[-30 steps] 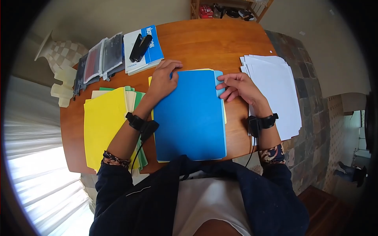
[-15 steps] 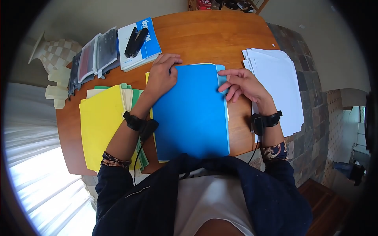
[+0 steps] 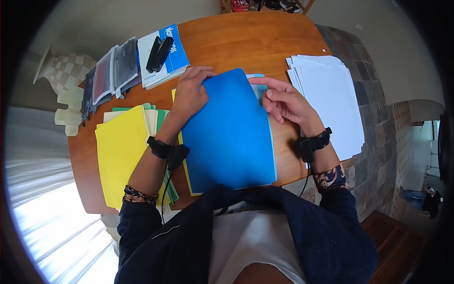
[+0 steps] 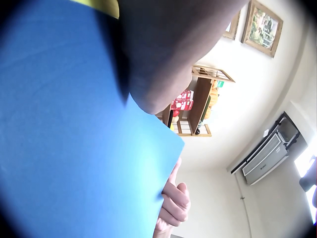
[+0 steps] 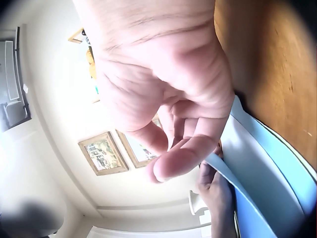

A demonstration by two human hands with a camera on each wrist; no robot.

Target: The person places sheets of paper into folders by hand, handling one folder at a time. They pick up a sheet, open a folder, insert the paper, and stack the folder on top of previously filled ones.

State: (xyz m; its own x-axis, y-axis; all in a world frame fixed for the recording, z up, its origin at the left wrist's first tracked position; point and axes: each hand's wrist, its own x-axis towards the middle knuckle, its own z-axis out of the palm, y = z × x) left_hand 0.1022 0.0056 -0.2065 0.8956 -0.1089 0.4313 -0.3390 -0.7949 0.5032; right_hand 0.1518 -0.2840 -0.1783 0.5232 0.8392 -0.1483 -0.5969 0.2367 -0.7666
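Observation:
A blue folder [image 3: 227, 137] lies in front of me on the wooden table, with a yellow edge [image 3: 187, 173] showing beneath its left side. Its top cover is lifted at the far right corner, baring a pale inner surface [image 5: 262, 158] and a light blue layer [image 5: 290, 161] below. My left hand [image 3: 190, 92] rests at the folder's far left corner, fingertips along the far edge. At the raised corner, my right hand [image 3: 286, 102] has its index finger stretched out behind the cover, its other fingers loosely bent.
Yellow and green folders [image 3: 123, 146] are stacked at the left. White paper sheets [image 3: 326, 104] lie at the right. Farther back left, a black stapler [image 3: 160, 54] sits on notebooks [image 3: 177, 47], beside zip pouches [image 3: 125, 61] and a checkered vase [image 3: 71, 71].
The folder's cover has risen at its far right corner, which has shifted left. My right index finger has moved left and away from me to that corner; my left hand stays put.

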